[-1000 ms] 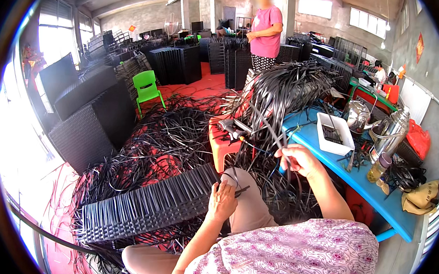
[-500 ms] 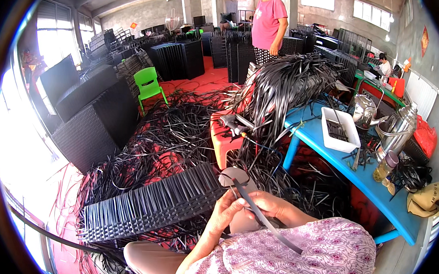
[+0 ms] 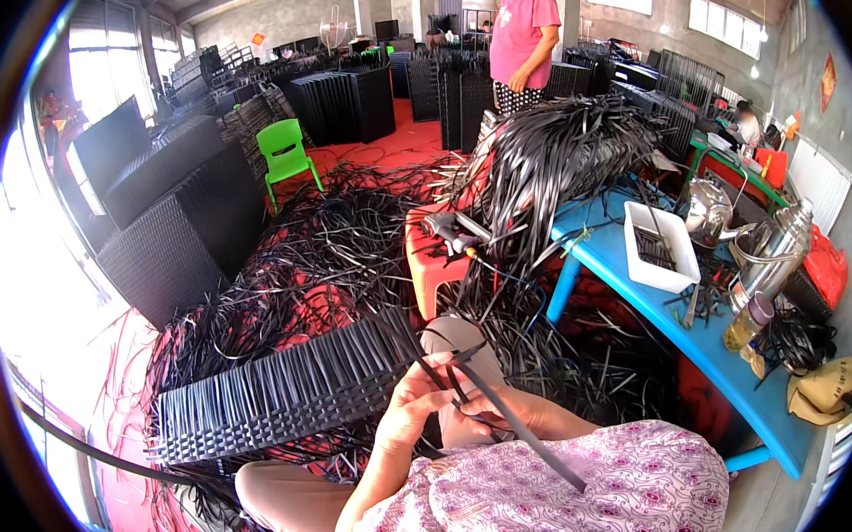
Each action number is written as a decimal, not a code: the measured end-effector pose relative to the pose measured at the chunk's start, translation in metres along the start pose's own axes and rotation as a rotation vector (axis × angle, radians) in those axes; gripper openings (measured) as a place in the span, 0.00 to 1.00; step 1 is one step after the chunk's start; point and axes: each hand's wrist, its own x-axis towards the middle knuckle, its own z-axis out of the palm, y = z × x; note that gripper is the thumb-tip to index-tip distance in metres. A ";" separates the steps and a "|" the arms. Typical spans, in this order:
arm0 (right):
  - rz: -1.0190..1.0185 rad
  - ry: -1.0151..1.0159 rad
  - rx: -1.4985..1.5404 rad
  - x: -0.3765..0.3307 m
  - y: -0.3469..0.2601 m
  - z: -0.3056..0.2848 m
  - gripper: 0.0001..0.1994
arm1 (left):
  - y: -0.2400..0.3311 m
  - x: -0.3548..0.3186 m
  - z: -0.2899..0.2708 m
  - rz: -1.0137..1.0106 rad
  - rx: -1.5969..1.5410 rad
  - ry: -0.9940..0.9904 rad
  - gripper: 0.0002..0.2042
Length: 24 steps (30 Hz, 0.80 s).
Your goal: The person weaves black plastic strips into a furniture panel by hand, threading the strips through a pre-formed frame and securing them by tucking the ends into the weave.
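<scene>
Black strips cross left hand and right hand, held close together.

Left hand: fingers bent, pinching flat black strips. Right hand: close beside it, gripping the same strips, one long end slanting down over the patterned top. Black woven piece: lies to the left of the hands. Red stool: bears a grey hand tool. Blue table: bears a white tray, metal kettle, steel flask, lidded jar. Beyond: green chair; standing person in pink.
</scene>
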 end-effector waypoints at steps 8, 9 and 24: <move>-0.078 -0.130 -0.589 0.017 0.030 -0.011 0.14 | 0.003 0.002 -0.006 0.049 0.035 0.394 0.14; -0.065 -0.124 -0.628 0.017 0.032 -0.011 0.15 | 0.001 0.003 -0.017 0.119 -0.033 0.388 0.14; 0.111 -0.104 -0.934 -0.010 0.034 -0.045 0.20 | 0.031 -0.006 -0.025 0.261 -0.546 0.295 0.15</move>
